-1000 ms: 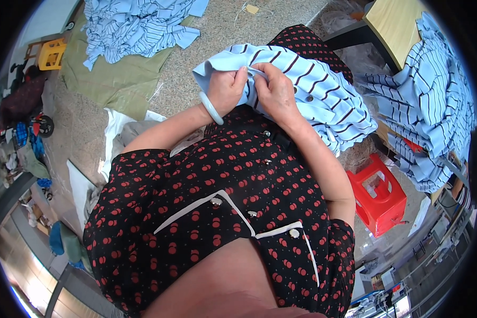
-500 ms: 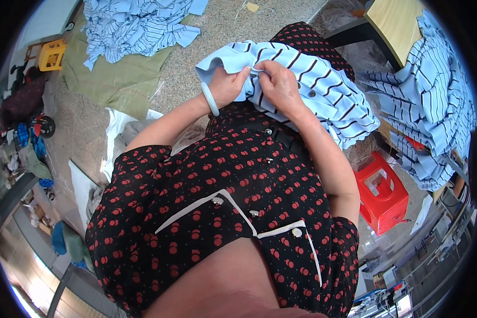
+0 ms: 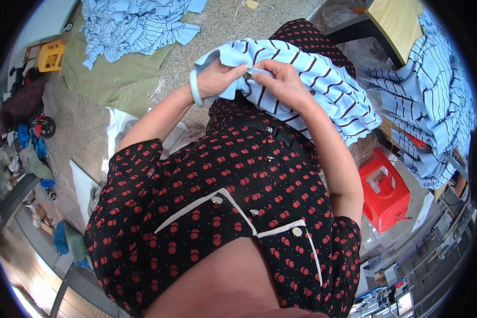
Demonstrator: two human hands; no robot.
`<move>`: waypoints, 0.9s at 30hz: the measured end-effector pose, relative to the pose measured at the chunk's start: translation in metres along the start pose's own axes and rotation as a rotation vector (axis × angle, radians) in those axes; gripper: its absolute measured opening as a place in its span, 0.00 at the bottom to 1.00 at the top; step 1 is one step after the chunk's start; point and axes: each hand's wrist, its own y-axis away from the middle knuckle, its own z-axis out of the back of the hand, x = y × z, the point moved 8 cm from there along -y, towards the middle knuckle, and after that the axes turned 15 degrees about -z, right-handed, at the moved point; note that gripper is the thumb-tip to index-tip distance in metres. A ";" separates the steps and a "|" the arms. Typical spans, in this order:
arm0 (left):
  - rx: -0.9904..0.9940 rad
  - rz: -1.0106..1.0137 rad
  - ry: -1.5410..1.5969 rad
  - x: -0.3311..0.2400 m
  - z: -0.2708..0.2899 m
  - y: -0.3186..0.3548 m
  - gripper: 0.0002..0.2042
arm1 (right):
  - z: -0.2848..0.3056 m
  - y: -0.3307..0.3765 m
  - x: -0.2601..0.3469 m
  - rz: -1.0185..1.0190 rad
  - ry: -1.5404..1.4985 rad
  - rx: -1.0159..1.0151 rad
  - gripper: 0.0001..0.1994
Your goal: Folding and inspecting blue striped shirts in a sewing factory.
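We hold a light blue striped shirt (image 3: 331,82) in front of us, laid across our lap, its bulk spreading to the right. Our left hand (image 3: 217,80), with a pale bracelet (image 3: 196,89) at the wrist, has its grip clamped on the shirt near the collar end, thumb on top. Our right hand (image 3: 285,85) is just beside it, its grip also closed on the cloth, thumb and fingers pinching the buttoned edge. A dark button (image 3: 247,76) shows between the two hands. Ahead on the left, a heap of similar shirts (image 3: 135,26) lies on a green sheet (image 3: 103,82) on the floor (image 3: 191,50). To our right, more striped shirts (image 3: 434,100) hang beside a wooden counter (image 3: 393,24), near a red stool (image 3: 391,204).
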 end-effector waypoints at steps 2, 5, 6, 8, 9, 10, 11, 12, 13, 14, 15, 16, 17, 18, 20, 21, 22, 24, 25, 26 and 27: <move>0.084 0.028 0.005 -0.008 -0.003 -0.001 0.09 | -0.005 -0.003 -0.007 -0.115 -0.245 0.215 0.07; 0.096 0.036 0.081 -0.021 -0.007 0.002 0.09 | -0.007 -0.003 -0.007 -0.136 -0.338 0.321 0.07; 0.067 0.044 0.088 -0.020 -0.006 0.002 0.09 | -0.009 -0.003 -0.007 -0.136 -0.338 0.321 0.07; 0.040 0.053 0.094 -0.020 -0.006 0.003 0.09 | -0.005 -0.006 -0.013 -0.153 -0.208 0.143 0.07; 0.024 0.002 0.057 -0.024 -0.007 0.003 0.10 | -0.004 -0.005 -0.012 -0.165 -0.163 0.104 0.07; 0.008 -0.049 0.020 -0.026 -0.007 0.003 0.10 | -0.007 -0.004 -0.011 -0.165 -0.164 0.104 0.07; 0.068 -0.080 -0.104 -0.020 -0.007 0.004 0.11 | -0.006 -0.002 -0.007 -0.116 -0.036 0.015 0.07; 0.069 -0.080 -0.105 -0.015 -0.007 0.009 0.11 | -0.004 0.000 -0.003 -0.066 0.092 -0.075 0.08; 0.051 -0.216 -0.275 -0.022 -0.003 0.011 0.12 | -0.008 0.005 0.005 0.065 0.227 -0.130 0.08; 0.032 -0.351 -0.444 -0.030 -0.002 0.014 0.12 | -0.009 0.010 0.005 0.064 0.227 -0.129 0.08; 0.032 -0.349 -0.444 -0.028 0.002 0.021 0.12 | -0.008 0.022 0.014 0.151 0.370 -0.205 0.09; 0.079 -0.228 -0.586 -0.018 0.011 0.031 0.11 | -0.008 0.035 0.023 0.239 0.512 -0.282 0.09; 0.127 -0.108 -0.721 -0.009 0.021 0.042 0.11 | -0.004 0.048 0.026 0.266 0.491 -0.289 0.11; 0.299 0.139 -0.780 -0.001 0.034 0.048 0.10 | 0.001 0.057 0.024 0.262 0.492 -0.292 0.11; 0.308 0.323 -0.851 -0.017 0.067 0.052 0.08 | 0.012 0.073 0.022 0.278 0.548 -0.357 0.10; 0.146 0.256 -0.869 -0.034 0.080 0.047 0.07 | 0.015 0.077 0.021 0.272 0.553 -0.360 0.10; 0.150 0.249 -0.863 -0.044 0.077 0.037 0.07 | 0.017 0.080 0.020 0.250 0.545 -0.365 0.09; -0.195 -0.060 -0.738 -0.096 0.071 0.011 0.08 | 0.018 0.081 0.020 0.240 0.537 -0.364 0.08; -0.105 -0.179 -0.699 -0.099 0.047 -0.001 0.08 | 0.016 0.080 0.019 0.249 0.532 -0.363 0.07; -0.019 -0.297 -0.656 -0.099 0.026 -0.014 0.08 | 0.014 0.077 0.020 0.260 0.530 -0.358 0.06; 0.124 -0.318 -0.710 -0.087 0.001 -0.024 0.08 | 0.012 0.076 0.020 0.263 0.536 -0.358 0.06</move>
